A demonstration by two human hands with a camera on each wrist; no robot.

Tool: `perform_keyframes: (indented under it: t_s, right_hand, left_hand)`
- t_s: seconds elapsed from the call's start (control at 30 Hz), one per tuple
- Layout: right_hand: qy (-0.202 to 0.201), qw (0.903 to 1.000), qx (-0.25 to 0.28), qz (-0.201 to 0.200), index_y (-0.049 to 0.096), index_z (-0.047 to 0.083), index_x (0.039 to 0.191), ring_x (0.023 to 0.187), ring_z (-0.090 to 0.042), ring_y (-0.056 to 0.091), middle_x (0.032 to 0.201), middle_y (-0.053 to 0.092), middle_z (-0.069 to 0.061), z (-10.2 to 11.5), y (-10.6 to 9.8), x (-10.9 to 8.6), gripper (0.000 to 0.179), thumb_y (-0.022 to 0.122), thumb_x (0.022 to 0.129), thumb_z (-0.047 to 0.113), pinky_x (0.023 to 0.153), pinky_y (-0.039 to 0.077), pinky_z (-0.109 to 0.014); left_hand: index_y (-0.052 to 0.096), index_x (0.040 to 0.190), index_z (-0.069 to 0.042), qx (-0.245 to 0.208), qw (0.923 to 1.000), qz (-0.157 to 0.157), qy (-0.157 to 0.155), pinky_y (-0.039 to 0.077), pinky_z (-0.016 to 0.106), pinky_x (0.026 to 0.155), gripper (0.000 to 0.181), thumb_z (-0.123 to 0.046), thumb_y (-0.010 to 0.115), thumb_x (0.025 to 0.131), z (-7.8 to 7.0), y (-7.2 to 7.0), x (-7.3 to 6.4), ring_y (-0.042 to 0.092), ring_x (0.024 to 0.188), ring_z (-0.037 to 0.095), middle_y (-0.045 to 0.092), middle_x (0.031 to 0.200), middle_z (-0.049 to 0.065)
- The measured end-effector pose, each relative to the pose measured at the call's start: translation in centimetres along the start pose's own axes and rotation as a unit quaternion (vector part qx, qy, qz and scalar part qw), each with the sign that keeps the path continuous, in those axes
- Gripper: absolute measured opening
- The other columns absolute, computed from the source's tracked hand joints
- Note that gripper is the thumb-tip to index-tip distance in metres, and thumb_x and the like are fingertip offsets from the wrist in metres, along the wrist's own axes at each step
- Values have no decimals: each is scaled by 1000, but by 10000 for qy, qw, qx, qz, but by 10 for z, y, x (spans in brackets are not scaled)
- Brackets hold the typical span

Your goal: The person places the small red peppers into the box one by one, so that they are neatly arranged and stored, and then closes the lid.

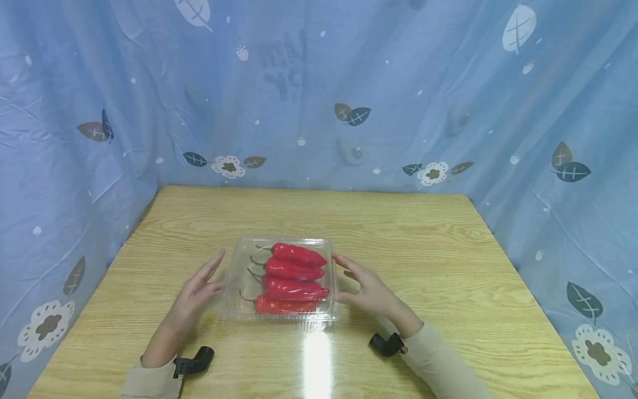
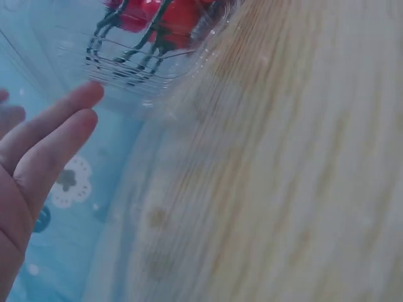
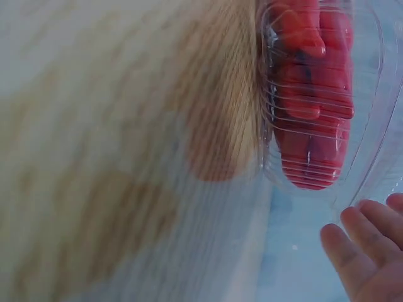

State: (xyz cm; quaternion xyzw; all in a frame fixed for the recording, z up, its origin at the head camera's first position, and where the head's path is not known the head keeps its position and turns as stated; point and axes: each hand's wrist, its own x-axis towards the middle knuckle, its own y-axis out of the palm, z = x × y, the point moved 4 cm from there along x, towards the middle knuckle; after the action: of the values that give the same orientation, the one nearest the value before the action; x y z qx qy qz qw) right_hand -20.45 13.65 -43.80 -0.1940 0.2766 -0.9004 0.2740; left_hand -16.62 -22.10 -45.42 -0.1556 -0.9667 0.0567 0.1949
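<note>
A clear plastic box [image 1: 244,310] rests on the wooden table with several long red peppers [image 1: 294,271] inside, their thin green stems pointing left. At its left side is my left hand [image 1: 191,291], fingers extended and thumb apart. The left wrist view shows the straight fingers [image 2: 60,129] by the ribbed end wall, near the stems [image 2: 135,47]. Across from it, my right hand [image 1: 368,288] has its fingertips right at the box's right edge, thumb and fingers spread. The right wrist view shows those fingers [image 3: 365,242] just beside the rim, below the pepper tips [image 3: 312,154].
The wood-grain table [image 1: 408,227] is bordered by a blue curtain [image 1: 299,100] with leaf and flower prints at the back and both sides. Black wrist mounts [image 1: 195,363] sit on both cuffs. Light glares on the table in front of the box.
</note>
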Motion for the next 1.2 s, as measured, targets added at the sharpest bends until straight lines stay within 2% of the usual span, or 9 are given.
perform_keyframes:
  t_s: [0.07,0.17,0.33,0.47,0.6,0.73,0.87,1.03,1.2]
  right_hand:
    - [1,9995,-272,131,25,4,149,140,-30,32,154,30,-13,2,2,-1,90,78,79,24,109,39,-46]
    - [-100,9969,-726,275,21,7,151,142,-30,27,156,25,-12,7,3,-2,99,81,74,28,112,33,-48]
    - [-392,9916,-1142,458,19,9,152,143,-35,22,158,15,-16,12,6,-2,104,82,72,28,113,28,-56]
    - [-330,9909,-1170,581,18,14,153,143,-36,19,159,9,-15,13,8,-2,103,81,73,33,111,29,-59]
    - [-157,9928,-1032,591,18,17,153,144,-33,17,160,7,-12,13,9,-3,101,80,75,34,112,27,-58]
    - [3,9945,-859,596,13,16,154,145,-32,14,160,5,-10,13,11,-5,102,79,77,31,114,23,-57]
    - [218,9965,-574,565,3,13,154,146,-29,10,161,2,-8,11,12,-7,108,78,78,29,117,17,-53]
    - [351,9979,-98,530,-5,15,153,145,-31,11,161,-2,-6,10,15,-9,110,77,80,24,113,28,-55]
    - [211,9982,137,543,-6,12,153,144,-37,15,160,-5,-10,10,16,-12,104,72,84,19,105,38,-58]
  left_hand:
    - [15,149,5,173,9990,271,311,45,18,98,59,1,42,97,-3,3,0,58,117,17,6,156,26]
    - [19,149,3,859,9937,494,517,44,22,99,72,-5,60,90,-5,5,1,56,120,21,8,156,25]
    - [29,148,-4,1899,9791,674,284,42,22,102,85,-3,75,77,-6,10,2,39,135,11,11,159,17]
    - [35,147,-12,2513,9652,716,138,35,18,105,81,-9,77,78,-10,14,3,29,139,9,13,159,11]
    - [35,147,-14,2796,9569,776,92,37,30,107,80,-15,77,79,-12,16,4,30,140,22,11,160,10]
    - [32,148,-11,2573,9622,887,-14,44,54,99,81,-14,76,80,-10,17,3,29,138,36,6,160,11]
    - [16,153,-11,2260,9691,846,-517,40,59,99,91,-16,74,83,-7,17,0,27,136,47,1,159,19]
    - [-10,152,-9,2129,9639,604,-1483,35,60,103,107,-25,72,85,-6,16,-4,37,128,52,4,155,31]
    - [4,150,2,2058,9528,530,-2170,39,58,103,96,-31,69,87,-7,16,-6,42,126,50,27,148,34]
